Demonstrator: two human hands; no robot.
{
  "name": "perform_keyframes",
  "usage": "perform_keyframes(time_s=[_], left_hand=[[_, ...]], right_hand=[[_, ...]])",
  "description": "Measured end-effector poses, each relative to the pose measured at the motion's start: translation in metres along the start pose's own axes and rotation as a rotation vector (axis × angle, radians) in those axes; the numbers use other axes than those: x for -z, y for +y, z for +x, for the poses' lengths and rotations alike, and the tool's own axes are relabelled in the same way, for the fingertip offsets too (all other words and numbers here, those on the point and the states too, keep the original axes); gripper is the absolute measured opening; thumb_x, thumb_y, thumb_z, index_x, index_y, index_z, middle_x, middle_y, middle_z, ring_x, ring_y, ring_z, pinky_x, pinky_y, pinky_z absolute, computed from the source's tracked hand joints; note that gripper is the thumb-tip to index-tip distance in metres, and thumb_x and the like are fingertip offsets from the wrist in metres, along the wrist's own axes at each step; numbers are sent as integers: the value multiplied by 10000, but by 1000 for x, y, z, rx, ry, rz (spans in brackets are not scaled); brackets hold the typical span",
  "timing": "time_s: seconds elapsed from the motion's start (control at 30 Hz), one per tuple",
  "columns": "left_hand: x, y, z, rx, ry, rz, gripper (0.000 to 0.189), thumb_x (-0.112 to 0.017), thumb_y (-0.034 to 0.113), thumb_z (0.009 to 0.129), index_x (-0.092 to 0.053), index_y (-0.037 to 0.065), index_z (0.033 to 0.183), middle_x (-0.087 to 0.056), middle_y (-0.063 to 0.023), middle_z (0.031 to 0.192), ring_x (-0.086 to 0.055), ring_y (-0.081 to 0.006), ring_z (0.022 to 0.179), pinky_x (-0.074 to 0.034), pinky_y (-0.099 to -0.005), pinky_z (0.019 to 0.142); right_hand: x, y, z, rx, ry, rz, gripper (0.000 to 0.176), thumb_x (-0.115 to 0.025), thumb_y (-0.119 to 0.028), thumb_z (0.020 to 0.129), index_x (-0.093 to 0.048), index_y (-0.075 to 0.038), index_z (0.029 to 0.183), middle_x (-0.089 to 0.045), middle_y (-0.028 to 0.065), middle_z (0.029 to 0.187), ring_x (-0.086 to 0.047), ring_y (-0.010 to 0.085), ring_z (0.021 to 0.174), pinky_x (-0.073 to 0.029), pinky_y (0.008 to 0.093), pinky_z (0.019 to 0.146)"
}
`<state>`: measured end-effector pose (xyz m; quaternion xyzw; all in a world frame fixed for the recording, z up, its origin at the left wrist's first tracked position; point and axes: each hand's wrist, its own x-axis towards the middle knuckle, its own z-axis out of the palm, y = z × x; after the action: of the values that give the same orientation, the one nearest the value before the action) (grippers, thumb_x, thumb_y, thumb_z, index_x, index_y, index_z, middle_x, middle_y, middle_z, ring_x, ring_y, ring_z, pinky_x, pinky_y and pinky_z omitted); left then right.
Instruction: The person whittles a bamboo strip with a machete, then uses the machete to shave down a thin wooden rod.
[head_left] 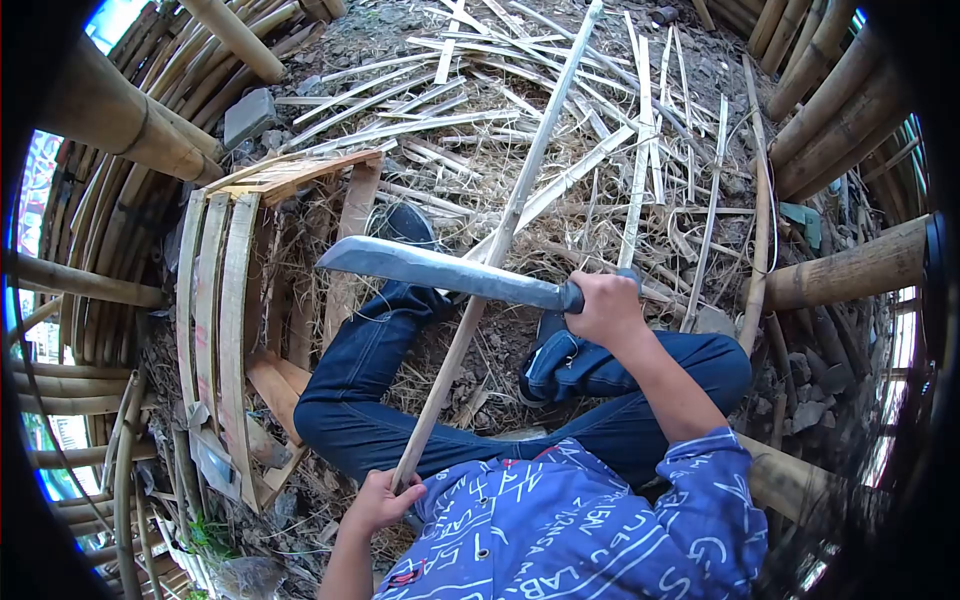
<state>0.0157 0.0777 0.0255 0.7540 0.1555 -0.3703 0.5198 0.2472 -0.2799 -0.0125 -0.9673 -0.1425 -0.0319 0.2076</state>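
My right hand (608, 308) is closed around the dark handle of a machete (440, 272), whose broad blade points left. The blade lies across a long bamboo strip (530, 170) in this view. Low in front of my shirt, my left hand (385, 500) grips the near end of that strip. From there the strip slants up and away to the right, past my bent legs in blue jeans (365, 370). Beneath and beyond it, split bamboo strips (440, 122) lie scattered over dry shavings on the ground.
A wooden slatted crate (240, 250) stands at my left, near a grey block (250, 118). Thick bamboo poles (110, 110) and stacked bamboo line both sides. Broken stones (810, 400) lie at the right, below a horizontal bamboo pole (850, 265).
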Motion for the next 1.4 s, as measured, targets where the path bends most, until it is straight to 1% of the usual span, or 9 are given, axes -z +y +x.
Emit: perform_keyframes(time_s=[0.2,0.27,0.37,0.5,0.7,0.83,0.97,1.23,1.4], left_hand=[[0,20,-5,-120,22,97,221,-724,209,824,-648,2,834,-566,-16,593,-540,-90,564,-449,-276,549],[1,29,-1,58,-5,58,222,-725,211,826,-640,6,812,-559,-16,577,-549,-83,557,-439,-267,532],[4,27,4,32,-10,57,222,-723,208,829,-630,10,796,-552,-15,569,-532,-75,546,-431,-261,521],[2,20,6,10,-6,66,212,-720,196,830,-624,7,832,-570,-19,608,-532,-81,572,-441,-266,548],[-17,38,29,-117,50,-119,257,-720,166,829,-571,19,978,-591,-36,742,-555,-100,708,-453,-281,625],[-18,50,44,44,111,-93,272,-759,190,802,-549,17,815,-549,-19,632,-525,-103,581,-441,-284,532],[-21,27,66,-169,206,43,288,-770,187,791,-532,28,761,-529,0,573,-506,-86,462,-413,-269,418],[-40,17,83,123,31,-258,322,-791,193,770,-503,48,774,-504,3,559,-483,-80,406,-397,-257,364],[-49,17,81,239,-212,-693,228,-591,83,885,-388,80,989,-428,-15,532,-431,-109,381,-363,-259,337]], right_hand=[[24,32,28,-116,65,-123,141,-676,-210,650,-629,-116,744,-639,142,651,-651,354,653,-511,446,608],[26,33,34,-130,57,-170,170,-677,-192,633,-623,-99,765,-656,154,696,-671,350,705,-519,446,627],[18,29,29,-96,136,-148,149,-668,-204,655,-637,-115,770,-639,162,648,-658,359,668,-515,452,618],[17,12,17,-142,5,-113,174,-676,-183,643,-625,-90,780,-660,154,701,-674,344,709,-531,454,648],[-20,-26,-24,47,-87,59,161,-688,-183,634,-592,-100,734,-633,119,669,-648,326,644,-502,427,590],[-48,-56,-57,-26,-189,217,211,-698,-194,604,-626,-96,777,-641,133,688,-644,346,674,-498,453,620],[-64,-73,-82,-70,-360,236,227,-685,-231,643,-643,-80,807,-652,166,689,-662,350,688,-514,460,624],[-69,-77,-96,-67,-487,259,195,-676,-225,655,-654,-76,778,-650,184,677,-651,376,668,-523,480,640],[-74,-91,-100,-74,-506,404,181,-662,-203,663,-650,-54,765,-630,211,662,-631,411,657,-519,489,638]])
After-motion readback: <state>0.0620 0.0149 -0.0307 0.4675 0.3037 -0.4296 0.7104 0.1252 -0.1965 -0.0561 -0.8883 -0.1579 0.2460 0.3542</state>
